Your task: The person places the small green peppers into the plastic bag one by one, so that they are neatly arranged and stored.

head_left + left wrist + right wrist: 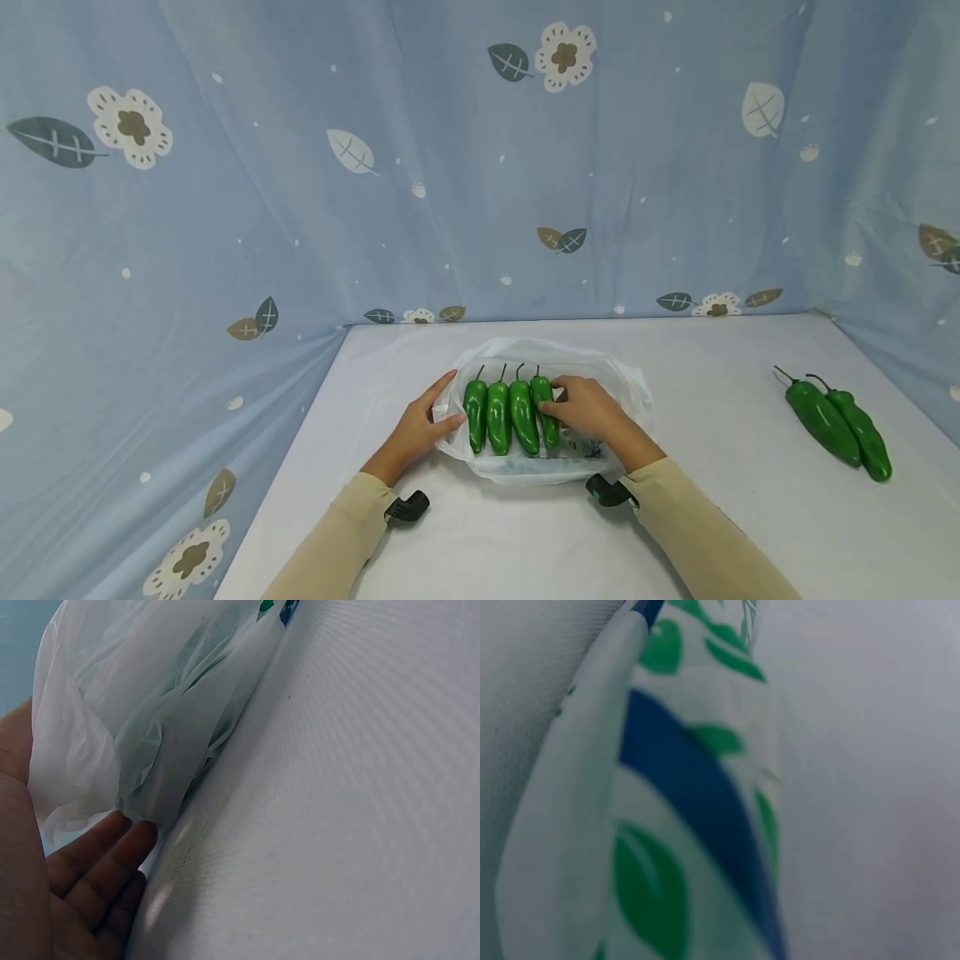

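A white plastic bag [517,471] lies spread on the table, with several glossy green chili peppers [498,417] side by side on it, stems pointing away. My right hand [592,410] pinches the rightmost chili pepper [542,390] between thumb and fingers. At the bag's left edge, my left hand [416,425] rests with fingers spread and thumb reaching toward the leftmost pepper. The left wrist view has the bag [180,727] beside loosely bent fingers [112,874]. Only the bag's printed plastic [697,802] fills the right wrist view; the right hand is hidden there.
Two more green chili peppers [825,421] lie together at the right of the white table [720,400]. A blue curtain [465,167] with flower and leaf prints hangs behind and along the left side. Dark wrist cameras [408,506] sit below each wrist.
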Demonstrator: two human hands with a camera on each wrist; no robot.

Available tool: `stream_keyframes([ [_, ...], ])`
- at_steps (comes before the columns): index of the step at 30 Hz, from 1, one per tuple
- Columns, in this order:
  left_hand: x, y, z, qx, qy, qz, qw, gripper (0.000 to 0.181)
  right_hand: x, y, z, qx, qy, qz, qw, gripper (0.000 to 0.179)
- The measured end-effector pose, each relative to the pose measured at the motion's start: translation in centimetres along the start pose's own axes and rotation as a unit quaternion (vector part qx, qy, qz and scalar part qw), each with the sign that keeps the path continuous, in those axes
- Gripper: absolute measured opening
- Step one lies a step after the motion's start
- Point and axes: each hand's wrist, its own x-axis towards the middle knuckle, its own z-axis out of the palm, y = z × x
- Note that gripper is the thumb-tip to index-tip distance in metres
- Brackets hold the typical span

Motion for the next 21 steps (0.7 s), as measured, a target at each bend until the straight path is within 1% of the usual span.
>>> stream_keyframes([
  [8, 0.07, 0.16, -0.13, 0.011, 0.003, 0.0, 0.9999, 0.076, 0.14, 0.05, 0.32, -0.013, -0.004, 0.004, 0.9999, 0.064],
  [14, -0.02, 0.15, -0.13, 0.008, 0.004, 0.011, 0.9999, 0.077, 0.01, -0.14, 0.47, -0.032, 0.006, 0.0, 0.9995, 0.063],
  [21, -0.15, 0.0, 0.1, 0.002, 0.002, 0.007, 1.0, 0.076, -0.14, -0.07, 0.56, -0.035, 0.006, 0.012, 0.9993, 0.062],
])
